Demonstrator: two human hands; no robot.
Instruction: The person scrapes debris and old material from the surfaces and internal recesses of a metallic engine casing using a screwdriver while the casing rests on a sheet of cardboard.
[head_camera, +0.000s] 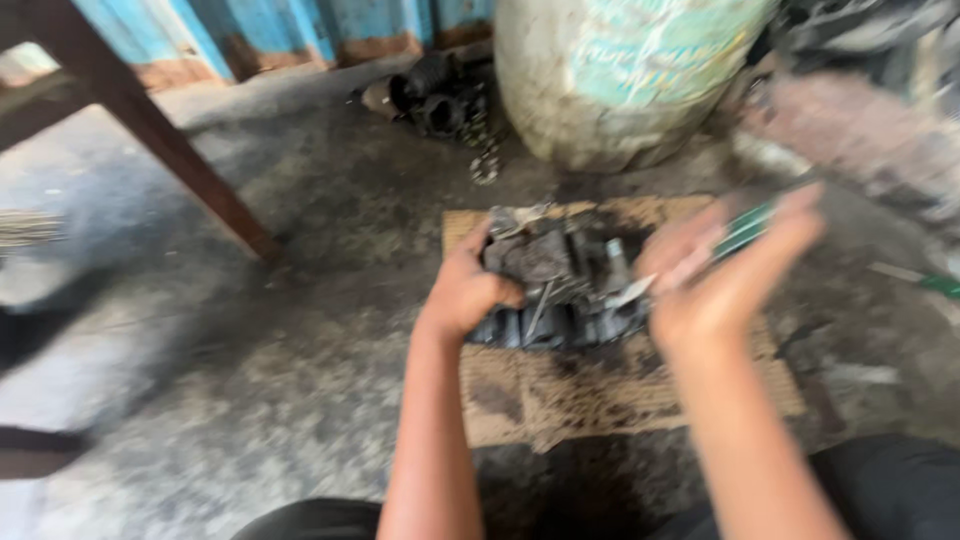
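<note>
Outdoors, you are crouching over a cardboard sheet (560, 400) that is shielding the floor from a greasy engine block (560, 285) at centre. Your left hand (465, 290) is gripping its nine-o'clock edge to steady it; your right hand (725, 275) is clasping a green-handled tool (745, 232) at three o'clock.

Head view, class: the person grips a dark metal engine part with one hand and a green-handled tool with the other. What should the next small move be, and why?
Probably lower the tool tip into the engine part. The left hand already steadies it on the cardboard mat, while the right hand holds the green-handled tool just above it. Blur hides the exact contact point.
</note>
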